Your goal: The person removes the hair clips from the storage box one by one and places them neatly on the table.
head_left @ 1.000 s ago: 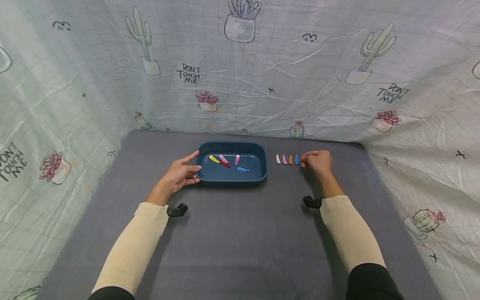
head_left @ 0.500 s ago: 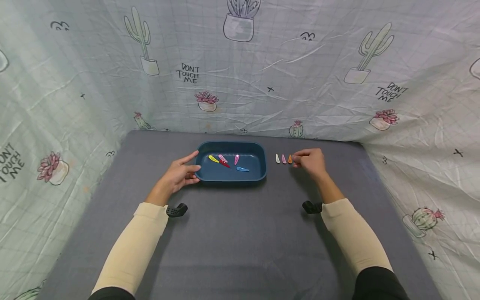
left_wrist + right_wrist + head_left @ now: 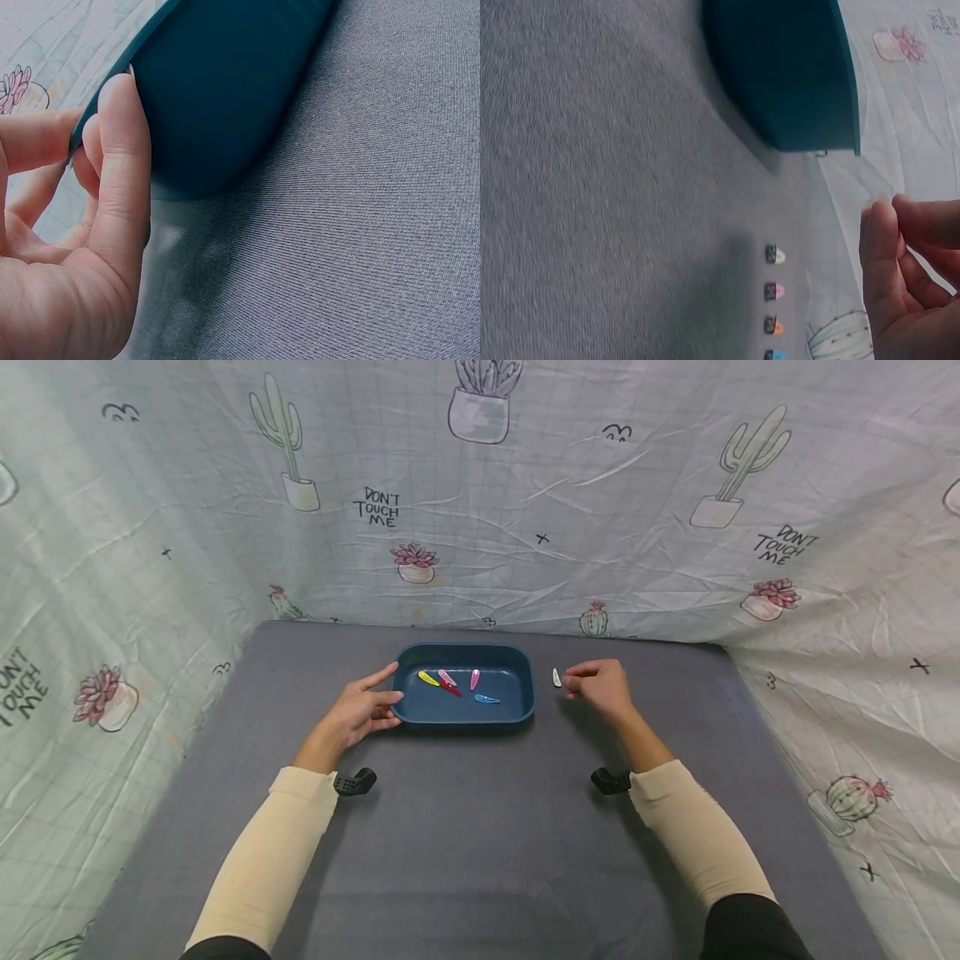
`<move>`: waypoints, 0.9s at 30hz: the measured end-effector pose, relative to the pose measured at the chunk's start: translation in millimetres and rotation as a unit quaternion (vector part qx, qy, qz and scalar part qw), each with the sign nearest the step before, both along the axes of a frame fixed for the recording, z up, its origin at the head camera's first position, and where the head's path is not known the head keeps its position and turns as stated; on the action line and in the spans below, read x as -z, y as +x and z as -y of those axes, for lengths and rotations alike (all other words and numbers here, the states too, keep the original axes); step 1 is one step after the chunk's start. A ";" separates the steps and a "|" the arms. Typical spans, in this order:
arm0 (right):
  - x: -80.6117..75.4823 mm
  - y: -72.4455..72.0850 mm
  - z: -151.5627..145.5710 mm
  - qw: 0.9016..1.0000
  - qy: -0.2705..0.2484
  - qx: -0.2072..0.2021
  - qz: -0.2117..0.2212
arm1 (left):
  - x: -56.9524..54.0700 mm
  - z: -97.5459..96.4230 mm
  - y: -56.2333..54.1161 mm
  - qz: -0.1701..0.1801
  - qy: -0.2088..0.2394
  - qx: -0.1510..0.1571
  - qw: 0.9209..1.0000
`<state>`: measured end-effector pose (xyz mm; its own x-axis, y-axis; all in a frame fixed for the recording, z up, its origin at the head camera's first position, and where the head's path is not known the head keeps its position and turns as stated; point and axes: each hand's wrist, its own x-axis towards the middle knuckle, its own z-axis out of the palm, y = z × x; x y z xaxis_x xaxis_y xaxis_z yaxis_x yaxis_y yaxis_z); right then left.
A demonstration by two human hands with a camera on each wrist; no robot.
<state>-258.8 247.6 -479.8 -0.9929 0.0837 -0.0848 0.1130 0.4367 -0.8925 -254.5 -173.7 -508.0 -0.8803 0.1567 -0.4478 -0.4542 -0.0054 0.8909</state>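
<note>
My left hand [image 3: 358,706] grips the left end of a dark blue rectangular tray [image 3: 465,721]; in the left wrist view its thumb and fingers pinch the rim. Inside the tray lie several snap hair clips: yellow [image 3: 428,678], red [image 3: 451,688], blue [image 3: 486,699] and two pinks, one being the pink clip [image 3: 475,680]. My right hand [image 3: 604,687] hovers right of the tray, thumb and fingertips together; I cannot tell whether something small is between them. Below it a row of clips lies on the table: white [image 3: 775,255], pink [image 3: 774,291], orange [image 3: 773,325], blue [image 3: 775,354].
A grey cloth-covered table [image 3: 480,827] spreads under the tray and clips. Behind and at both sides hangs a pale curtain [image 3: 480,527] with cactus prints. A black wrist device [image 3: 356,782] sits at the left cuff, another black wrist device [image 3: 611,781] at the right.
My right hand has moved left along the clip row toward the tray, now covering all but the white clip in the head view. The left hand and tray stay put.
</note>
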 end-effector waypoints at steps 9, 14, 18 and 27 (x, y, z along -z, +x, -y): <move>-1.9 1.0 16.0 1.000 -0.012 -0.019 -0.004 | 1.0 0.3 -0.7 -0.003 0.007 -0.001 1.000; -5.8 2.1 25.7 0.999 -0.022 -0.033 -0.007 | 1.1 1.6 -1.4 -0.005 0.010 0.007 1.000; -6.4 1.0 34.0 0.998 -0.027 -0.048 -0.011 | 1.7 1.8 -1.9 -0.004 0.008 0.009 1.000; -11.0 -4.2 58.7 0.997 -0.036 -0.066 0.006 | 4.0 2.8 -2.5 -0.003 0.011 0.003 1.000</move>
<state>-263.0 188.9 -468.8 -0.9938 -0.0539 -0.0977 0.0697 0.3833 -0.9210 -256.9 -176.5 -511.9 -0.8821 0.1714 -0.4387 -0.4486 -0.0224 0.8934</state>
